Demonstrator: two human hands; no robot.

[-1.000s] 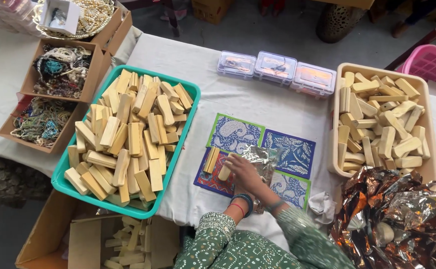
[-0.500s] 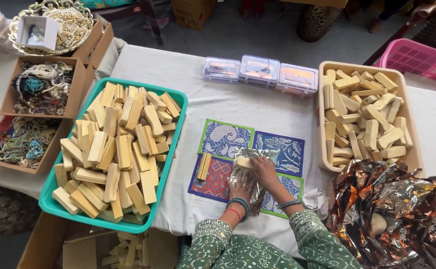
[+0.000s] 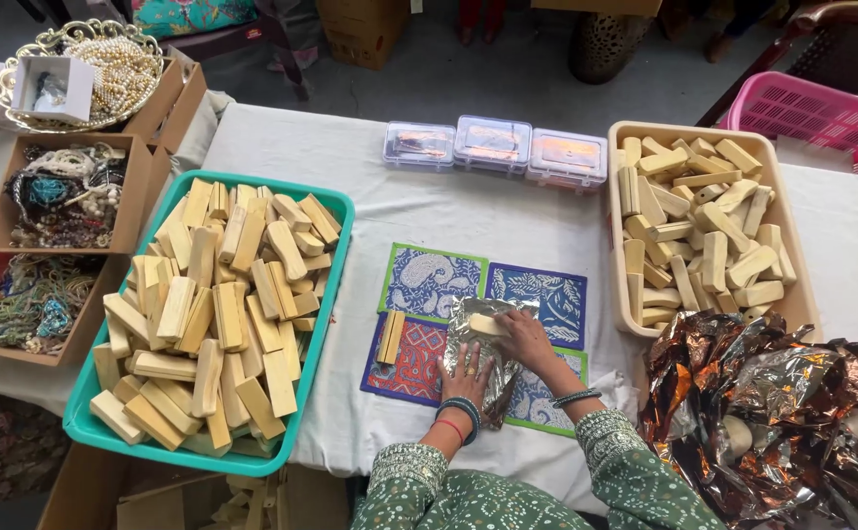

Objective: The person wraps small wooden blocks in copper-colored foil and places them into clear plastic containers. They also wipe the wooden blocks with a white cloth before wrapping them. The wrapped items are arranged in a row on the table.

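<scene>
- Left hand lies flat, fingers spread, pressing the foil onto the mats near the tabletop's front edge.
- Right hand pinches a wood block over the foil.
- Another block lies just left.

My left hand lies flat, palm down, fingers spread and pointing away from me, with bangles at the wrist. My right hand sits just beside it, angled inward, fingers curled and pinching. Both forearms come up from the bottom edge in patterned green sleeves.
</scene>
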